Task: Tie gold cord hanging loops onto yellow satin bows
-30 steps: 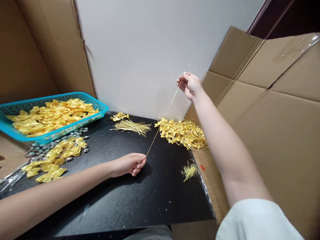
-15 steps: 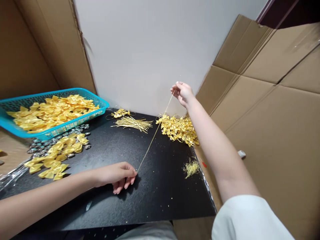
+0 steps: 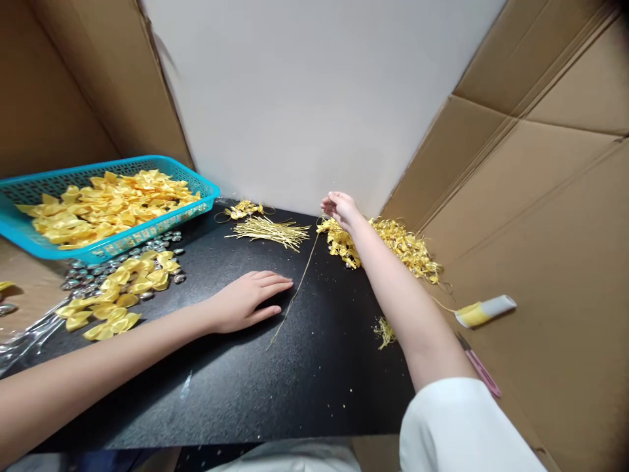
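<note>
A thin gold cord (image 3: 305, 270) slants up from the black tabletop to my right hand (image 3: 340, 208), which pinches its far end with thumb and fingers together. Its near end lies loose on the table. My left hand (image 3: 251, 300) rests palm down beside the cord, fingers stretched out, holding nothing. Just beyond, there is a bundle of cut gold cords (image 3: 269, 231). Below and right of my right hand is a heap of small yellow bows on loops (image 3: 400, 246), partly hidden by my forearm.
At the left stands a blue basket (image 3: 209, 196) full of yellow ribbon bows (image 3: 113, 206). More bows (image 3: 118, 295) and silvery beads (image 3: 91, 278) lie before it. On the right are cord scraps (image 3: 384, 332), a yellow-and-white spool (image 3: 484, 311) and pink-handled snips (image 3: 481, 370). Cardboard walls flank the table.
My left hand has let go of the cord's near end, moved forward and flattened on the table. The cord has slackened. My right hand has come lower, still with the far end.
</note>
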The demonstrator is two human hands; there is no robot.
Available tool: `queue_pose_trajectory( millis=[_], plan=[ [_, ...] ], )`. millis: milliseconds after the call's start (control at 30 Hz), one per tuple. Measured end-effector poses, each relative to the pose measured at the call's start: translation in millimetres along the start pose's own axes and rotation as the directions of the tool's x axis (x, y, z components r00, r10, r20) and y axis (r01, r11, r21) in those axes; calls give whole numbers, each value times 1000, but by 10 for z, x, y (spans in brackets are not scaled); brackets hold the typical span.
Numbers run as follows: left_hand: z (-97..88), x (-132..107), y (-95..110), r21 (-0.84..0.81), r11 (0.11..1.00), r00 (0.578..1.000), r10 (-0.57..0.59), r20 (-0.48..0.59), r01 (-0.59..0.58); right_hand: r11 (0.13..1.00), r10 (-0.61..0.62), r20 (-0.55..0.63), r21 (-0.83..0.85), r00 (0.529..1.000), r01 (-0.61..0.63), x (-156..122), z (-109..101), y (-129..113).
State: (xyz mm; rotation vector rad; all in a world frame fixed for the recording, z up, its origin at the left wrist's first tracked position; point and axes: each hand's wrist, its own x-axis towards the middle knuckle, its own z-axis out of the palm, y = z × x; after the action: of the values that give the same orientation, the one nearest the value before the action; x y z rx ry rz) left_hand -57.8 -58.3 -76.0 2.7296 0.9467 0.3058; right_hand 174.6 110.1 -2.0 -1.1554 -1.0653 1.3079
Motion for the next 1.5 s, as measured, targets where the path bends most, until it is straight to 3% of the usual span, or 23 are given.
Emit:
queue_pose_trajectory(
  millis=[100, 200, 500, 967, 1500],
  plan=[
    [158, 159, -182, 18, 991, 989, 132, 69, -133, 1000, -5, -5, -5, 1000, 5, 43, -16, 20],
    [202, 177, -271, 22, 981, 973, 188, 136, -193, 1000, -7, -17, -6, 1000, 7, 75, -36, 32],
    [167, 35, -243, -33, 958, 948, 285, 142, -283, 1000, 14, -30, 1, 999, -14, 117, -23, 28],
    [110, -82, -91, -137, 958, 946, 273, 177, -251, 999, -45, -29, -10, 999, 44, 224, 5, 4],
    [130, -496, 261, -181, 965, 952, 227, 205, -191, 998, -65, -42, 14, 997, 66, 271, 32, 12]
  ],
)
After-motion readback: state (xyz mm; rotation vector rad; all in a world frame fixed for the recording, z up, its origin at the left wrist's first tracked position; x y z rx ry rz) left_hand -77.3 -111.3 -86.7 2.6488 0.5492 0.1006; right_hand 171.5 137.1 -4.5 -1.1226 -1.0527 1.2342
